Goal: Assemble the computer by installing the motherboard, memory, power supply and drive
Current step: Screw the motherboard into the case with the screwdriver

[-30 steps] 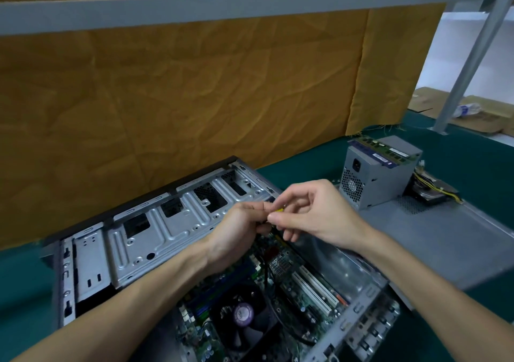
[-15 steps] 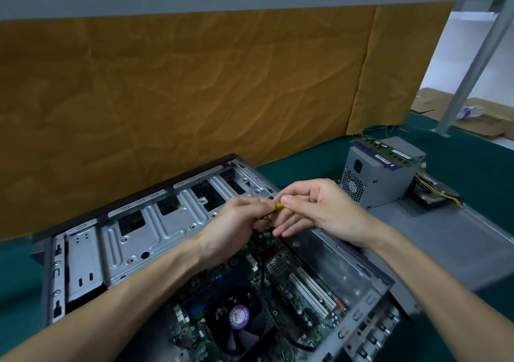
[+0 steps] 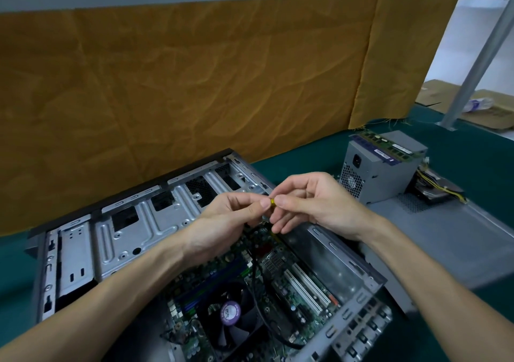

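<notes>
The open grey computer case [image 3: 144, 233] lies on the green table with the motherboard [image 3: 294, 286] inside it; a black fan with a purple sticker [image 3: 230, 313] sits on the board. Above the board, my left hand [image 3: 230, 222] and my right hand [image 3: 314, 203] meet and pinch a small yellow connector [image 3: 272, 201] between thumbs and forefingers. A black cable [image 3: 257, 283] runs down from the hands across the board. The grey power supply [image 3: 381, 172] stands to the right, with memory sticks [image 3: 389, 146] lying on top and a drive [image 3: 434, 192] behind it.
A grey case side panel [image 3: 445, 236] lies flat under the power supply at the right. A brown paper screen [image 3: 194, 97] closes off the back. A grey metal post [image 3: 478, 61] rises at the far right beside flattened cardboard [image 3: 495, 111].
Both hands rose slightly over the board and stayed together; the yellow connector now shows clearly between the fingertips. The view tilted and moved a little closer.
</notes>
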